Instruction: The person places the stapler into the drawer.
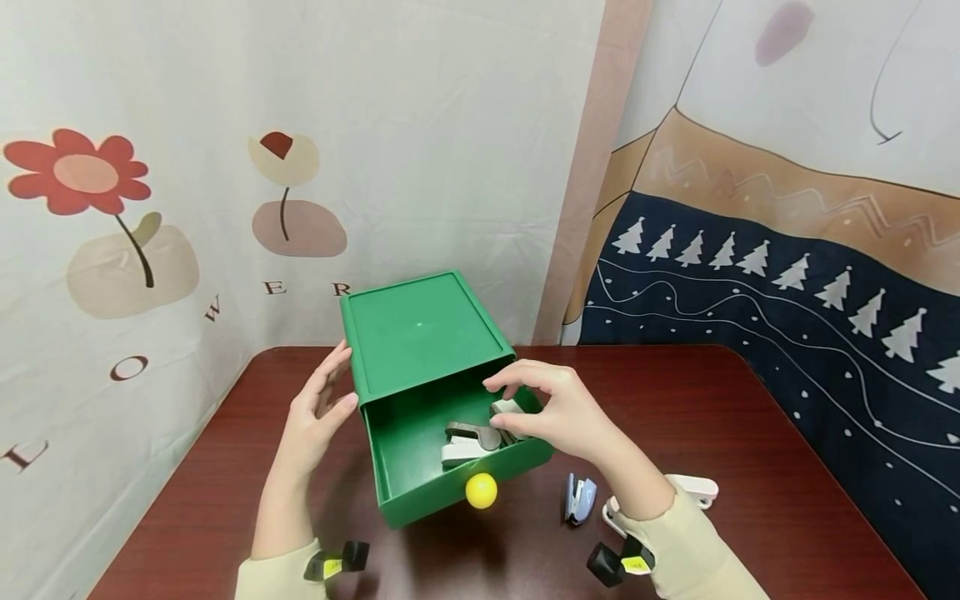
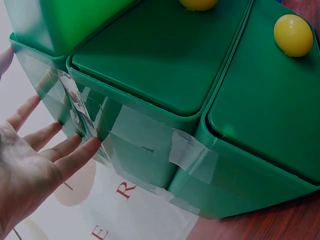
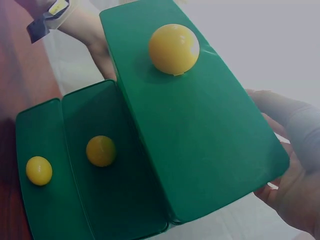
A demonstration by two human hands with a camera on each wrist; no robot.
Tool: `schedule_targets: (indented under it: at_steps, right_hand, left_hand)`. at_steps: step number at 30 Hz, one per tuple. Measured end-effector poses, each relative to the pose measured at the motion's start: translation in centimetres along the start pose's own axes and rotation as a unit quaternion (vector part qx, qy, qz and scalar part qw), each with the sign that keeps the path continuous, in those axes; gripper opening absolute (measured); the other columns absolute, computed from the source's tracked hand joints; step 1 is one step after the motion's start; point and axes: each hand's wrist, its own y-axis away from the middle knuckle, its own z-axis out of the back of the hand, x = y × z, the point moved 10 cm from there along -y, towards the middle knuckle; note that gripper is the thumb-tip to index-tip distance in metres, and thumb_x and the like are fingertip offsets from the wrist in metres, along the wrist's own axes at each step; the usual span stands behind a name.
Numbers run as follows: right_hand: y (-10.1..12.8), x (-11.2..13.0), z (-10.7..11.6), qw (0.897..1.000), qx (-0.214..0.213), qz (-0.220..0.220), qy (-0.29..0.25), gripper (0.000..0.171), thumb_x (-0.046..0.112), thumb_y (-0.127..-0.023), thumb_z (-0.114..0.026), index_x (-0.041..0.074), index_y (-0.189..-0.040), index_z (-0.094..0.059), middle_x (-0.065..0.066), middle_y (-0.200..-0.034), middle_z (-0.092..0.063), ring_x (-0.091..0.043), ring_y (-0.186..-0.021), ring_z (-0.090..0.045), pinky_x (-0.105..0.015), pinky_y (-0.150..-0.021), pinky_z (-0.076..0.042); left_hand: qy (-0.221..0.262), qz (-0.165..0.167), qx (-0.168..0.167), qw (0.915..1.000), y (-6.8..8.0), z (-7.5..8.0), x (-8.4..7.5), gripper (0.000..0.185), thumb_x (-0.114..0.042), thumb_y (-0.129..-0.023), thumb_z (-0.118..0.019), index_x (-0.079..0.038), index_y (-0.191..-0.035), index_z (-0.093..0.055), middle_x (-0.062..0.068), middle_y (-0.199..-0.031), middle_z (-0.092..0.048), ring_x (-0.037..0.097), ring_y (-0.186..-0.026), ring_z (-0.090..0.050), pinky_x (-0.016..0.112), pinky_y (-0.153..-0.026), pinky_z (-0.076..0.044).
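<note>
A green drawer cabinet [image 1: 423,329] has its top drawer [image 1: 408,508] pulled out, with a yellow ball knob [image 1: 482,491] on the front. Inside lie a white and grey stapler [image 1: 463,452] and, at the right, a second light-coloured stapler [image 1: 507,407], partly covered by fingers. My right hand [image 1: 558,412] reaches over the drawer's right side, thumb and forefinger spread apart around that second stapler; whether they touch it is unclear. My left hand [image 1: 311,425] has its fingers extended along the cabinet's left side; in the left wrist view its fingertips [image 2: 92,144] meet the taped wall.
On the brown table [image 1: 652,392], a small blue stapler [image 1: 580,498] lies right of the drawer. A white stapler [image 1: 693,490] is partly hidden under my right forearm. Two closed lower drawers [image 3: 120,195] with yellow knobs sit below the top one. A printed curtain [image 1: 450,150] hangs behind.
</note>
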Motion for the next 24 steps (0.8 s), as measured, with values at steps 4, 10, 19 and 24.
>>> schedule_targets:
  at_steps: [4,10,19,24]
  right_hand:
    - [0.9,0.5,1.1,0.999,-0.036,0.023,0.001,0.035,0.005,-0.078,-0.08,0.006,-0.111,-0.069,-0.007,-0.101,-0.067,-0.019,-0.088,-0.059,-0.036,-0.08,-0.049]
    - [2.8,0.1,3.1,0.996,-0.089,0.021,0.003,0.034,-0.001,-0.076,-0.079,0.006,-0.108,-0.07,-0.005,-0.1,-0.068,-0.018,-0.086,-0.061,-0.031,-0.082,-0.05]
    - [6.2,-1.8,5.2,0.99,-0.136,-0.017,0.039,0.035,0.0,-0.075,-0.08,0.011,-0.107,-0.07,0.005,-0.096,-0.068,-0.014,-0.085,-0.062,-0.028,-0.087,-0.046]
    - [7.6,-2.9,5.4,0.988,-0.138,-0.042,0.048,0.036,-0.001,-0.074,-0.08,0.012,-0.107,-0.07,0.005,-0.096,-0.068,-0.013,-0.085,-0.062,-0.025,-0.083,-0.047]
  left_hand:
    - [-0.003,0.001,0.0,1.0,0.0,0.0,0.0,0.055,0.007,-0.092,-0.053,-0.003,-0.144,-0.04,0.007,-0.154,-0.029,0.015,-0.132,-0.036,0.02,-0.095,-0.04]
    - [0.0,-0.002,0.001,1.0,0.0,0.0,-0.1,0.055,0.008,-0.092,-0.053,-0.003,-0.144,-0.04,0.008,-0.154,-0.029,0.015,-0.132,-0.036,0.018,-0.094,-0.04]
    - [0.001,-0.002,0.0,1.0,0.1,0.0,-0.1,0.055,0.008,-0.092,-0.052,-0.003,-0.144,-0.04,0.008,-0.154,-0.029,0.015,-0.133,-0.035,0.018,-0.095,-0.039]
    - [-0.002,0.001,0.001,1.0,0.1,0.0,0.0,0.055,0.008,-0.092,-0.053,-0.004,-0.145,-0.04,0.007,-0.154,-0.029,0.016,-0.133,-0.035,0.018,-0.095,-0.039]
